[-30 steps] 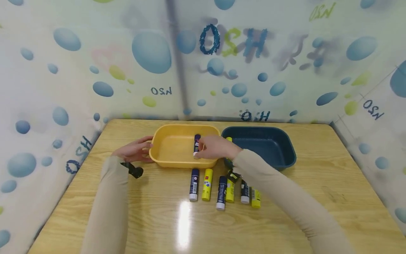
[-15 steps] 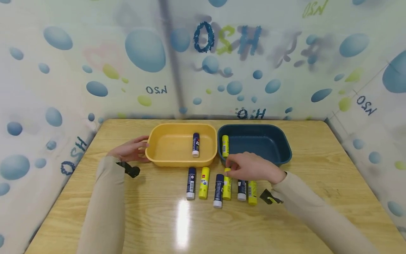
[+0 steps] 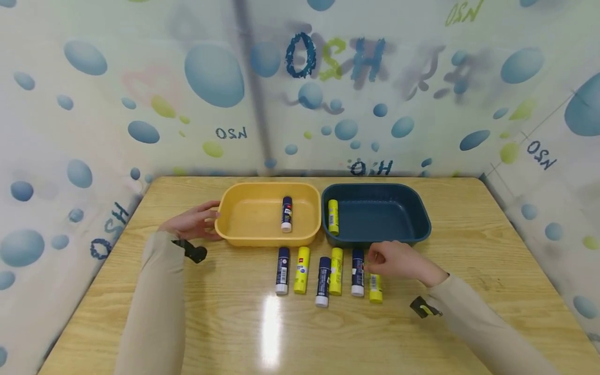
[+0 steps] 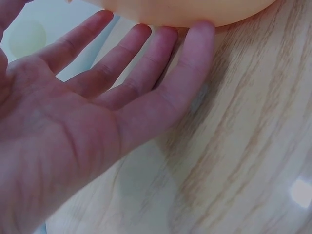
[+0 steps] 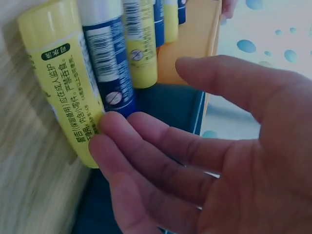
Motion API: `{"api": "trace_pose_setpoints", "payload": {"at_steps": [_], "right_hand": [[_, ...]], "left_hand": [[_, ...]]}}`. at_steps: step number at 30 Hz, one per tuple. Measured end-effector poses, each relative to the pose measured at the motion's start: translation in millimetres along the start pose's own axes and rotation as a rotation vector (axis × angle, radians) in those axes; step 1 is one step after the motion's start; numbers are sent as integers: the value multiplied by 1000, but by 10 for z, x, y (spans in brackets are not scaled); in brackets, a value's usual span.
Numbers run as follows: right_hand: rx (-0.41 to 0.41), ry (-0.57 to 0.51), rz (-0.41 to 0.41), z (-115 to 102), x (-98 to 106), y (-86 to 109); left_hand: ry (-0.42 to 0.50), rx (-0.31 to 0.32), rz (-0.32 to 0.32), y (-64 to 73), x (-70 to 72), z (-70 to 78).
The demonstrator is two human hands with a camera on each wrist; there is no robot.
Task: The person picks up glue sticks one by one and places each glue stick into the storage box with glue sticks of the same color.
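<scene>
At the left end of the yellow bin (image 3: 253,214), my left hand (image 3: 191,221) rests its nearly straight fingertips against the outer wall. My right hand (image 3: 398,260) is over the upper part of the rightmost yellow glue stick (image 3: 376,292). In the right wrist view its fingertips meet or nearly meet that yellow glue stick (image 5: 61,83), while the thumb stands well apart. Just left of it lies a navy glue stick (image 3: 358,273) with a white cap. One navy glue stick (image 3: 287,214) lies inside the yellow bin; one yellow glue stick (image 3: 333,216) is in the dark blue bin (image 3: 379,213).
Further left in the row on the wooden table (image 3: 225,323) lie another yellow glue stick (image 3: 336,272), a navy one (image 3: 323,281), a yellow one (image 3: 302,270) and a navy one (image 3: 282,271). Both bins stand side by side, near the patterned wall (image 3: 187,146).
My right hand has let go of the navy glue stick in the yellow bin and moved right and nearer to the rightmost yellow glue stick. That navy stick has rolled slightly. The left hand stays put.
</scene>
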State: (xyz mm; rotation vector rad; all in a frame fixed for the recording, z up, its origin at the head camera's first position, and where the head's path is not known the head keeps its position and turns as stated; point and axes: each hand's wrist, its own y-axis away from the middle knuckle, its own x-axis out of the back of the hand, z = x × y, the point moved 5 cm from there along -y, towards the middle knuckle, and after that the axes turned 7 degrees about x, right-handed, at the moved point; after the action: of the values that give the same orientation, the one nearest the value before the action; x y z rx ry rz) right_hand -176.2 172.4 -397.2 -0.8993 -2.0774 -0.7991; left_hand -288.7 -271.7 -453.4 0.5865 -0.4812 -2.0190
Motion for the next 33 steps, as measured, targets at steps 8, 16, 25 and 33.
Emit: {"api": "trace_pose_setpoints", "payload": {"at_steps": [8,16,25,33], "right_hand": [[-123,52,57,169,-67,109],[-225,54,64,281,-120,133],[-240,62,54,355,-231,83],[-198,35,63,346,-254,33]], "left_hand": [[10,-8,7,9,-5,5],[10,-13,-12,20,-15,1],[13,-2,0,16,-17,4],[37,5,8,18,-14,0]]}}
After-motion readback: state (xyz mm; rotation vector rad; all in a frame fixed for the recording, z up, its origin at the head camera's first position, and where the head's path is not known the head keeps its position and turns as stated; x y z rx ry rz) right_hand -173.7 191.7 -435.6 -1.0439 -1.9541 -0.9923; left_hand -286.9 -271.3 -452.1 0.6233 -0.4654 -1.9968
